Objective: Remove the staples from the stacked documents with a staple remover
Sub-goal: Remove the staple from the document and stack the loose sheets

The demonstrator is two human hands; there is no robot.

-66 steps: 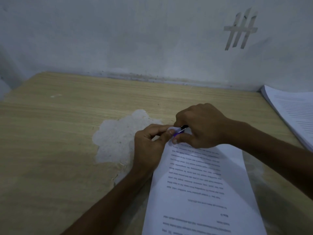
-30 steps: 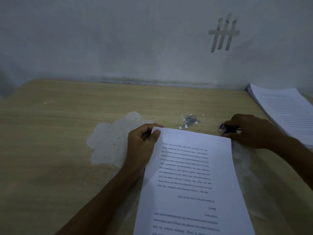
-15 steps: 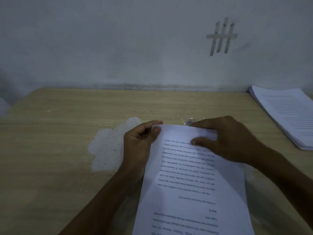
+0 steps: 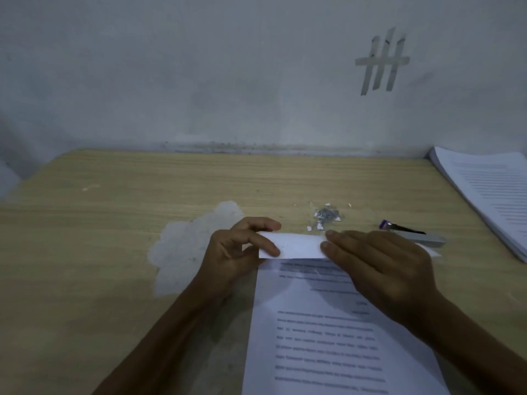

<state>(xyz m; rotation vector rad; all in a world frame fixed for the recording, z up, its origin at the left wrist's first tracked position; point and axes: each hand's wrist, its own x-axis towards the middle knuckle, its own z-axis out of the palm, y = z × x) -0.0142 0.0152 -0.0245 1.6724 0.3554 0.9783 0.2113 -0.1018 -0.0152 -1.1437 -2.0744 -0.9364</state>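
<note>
A printed document (image 4: 328, 337) lies on the wooden table in front of me, its far end folded back toward me as a white flap (image 4: 293, 246). My left hand (image 4: 236, 252) pinches the flap's left corner between thumb and fingers. My right hand (image 4: 379, 269) lies flat with straight fingers on the flap's right side and the page. The staple remover (image 4: 405, 229), purple-tipped with a dark handle, lies on the table just beyond my right hand, held by neither hand. A small pile of pulled staples and paper bits (image 4: 326, 216) sits beyond the flap.
A thick stack of printed documents (image 4: 490, 192) lies at the table's right edge. A grey bar-shaped object (image 4: 427, 240) lies by the staple remover. A white worn patch (image 4: 182, 246) marks the tabletop left of my left hand. A wall bounds the table's far side.
My right hand set the staple remover down on the table at the right, then came back onto the paper. The document's far end has been folded over toward me.
</note>
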